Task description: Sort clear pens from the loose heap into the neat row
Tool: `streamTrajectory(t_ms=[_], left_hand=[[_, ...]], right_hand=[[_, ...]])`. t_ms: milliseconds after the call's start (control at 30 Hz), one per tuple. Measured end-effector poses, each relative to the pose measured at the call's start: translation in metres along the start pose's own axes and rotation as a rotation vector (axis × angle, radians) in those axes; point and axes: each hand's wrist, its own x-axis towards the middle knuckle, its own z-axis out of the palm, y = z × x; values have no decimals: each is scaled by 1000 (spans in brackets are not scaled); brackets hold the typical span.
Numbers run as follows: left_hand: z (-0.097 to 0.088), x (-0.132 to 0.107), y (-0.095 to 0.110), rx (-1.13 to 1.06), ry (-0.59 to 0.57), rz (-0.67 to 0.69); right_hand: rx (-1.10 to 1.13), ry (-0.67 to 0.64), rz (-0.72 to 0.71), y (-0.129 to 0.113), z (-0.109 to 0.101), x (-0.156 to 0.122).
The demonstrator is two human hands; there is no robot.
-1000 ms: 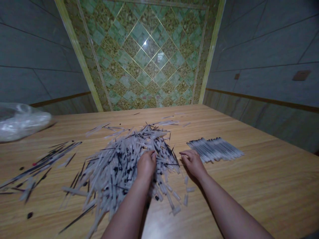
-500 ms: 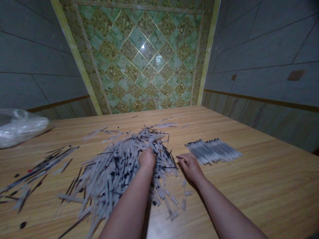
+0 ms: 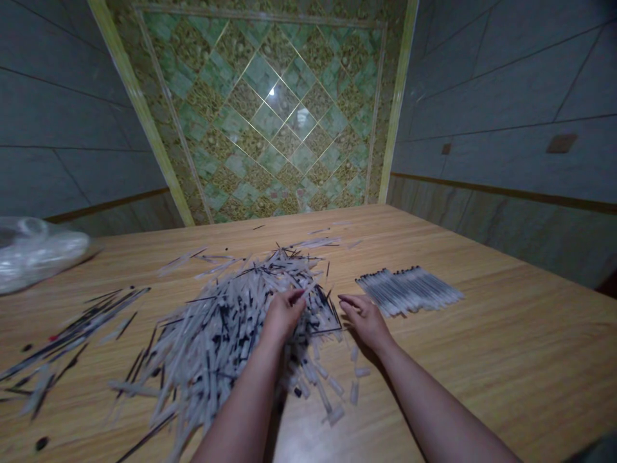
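My left hand (image 3: 283, 316) is over the right side of a big loose pile of pen parts (image 3: 216, 321). Its thumb and fingers pinch a translucent pen barrel (image 3: 312, 287) that points up and to the right. My right hand (image 3: 367, 321) rests at the table just right of the pile, thumb and forefinger close together; whatever lies between them is too small to make out. Thin dark refills (image 3: 326, 331) stick out of the pile between the two hands. Beyond my right hand, pens (image 3: 409, 290) with dark tips lie side by side in a neat row.
Short clear caps (image 3: 336, 386) are scattered in front of the pile. Dark refills and tubes (image 3: 81, 328) lie loose on the left of the wooden table (image 3: 482, 373). A clear plastic bag (image 3: 41, 254) sits at the far left. Tiled walls stand behind and on both sides.
My left hand has turned and come back a little from the pile, its fingertips now showing with a barrel in them. My right hand has barely moved. The view has shifted slightly.
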Motion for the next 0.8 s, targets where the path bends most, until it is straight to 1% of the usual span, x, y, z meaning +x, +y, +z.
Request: streamTrajectory(t_ms=[33, 67, 167, 233, 333, 500, 633, 667, 733, 800], left_hand=[[2, -3, 3, -121, -61, -12], [3, -5, 6, -210, -97, -28], [7, -12, 12, -387, -168, -93], [9, -14, 12, -492, -191, -134], [14, -13, 7, -649, -172, -168], [28, -15, 2, -915, -113, -218], [40, -21, 5, -996, -151, -265], [41, -22, 5, -1010, -145, -282], [41, -21, 5, -1052, -90, -317], [37, -19, 5, -1104, -6, -354]], right_hand=[[74, 7, 60, -1, 0, 0], [148, 16, 126, -2, 0, 1], [324, 54, 271, 0, -2, 3], [393, 74, 304, 4, -3, 5], [442, 50, 325, 9, -4, 5], [433, -1, 323, 2, -3, 1], [409, -39, 305, -7, -1, 0], [387, -54, 294, -8, -2, 1], [297, -94, 258, -6, -7, 2], [139, -167, 199, -1, -16, 4]])
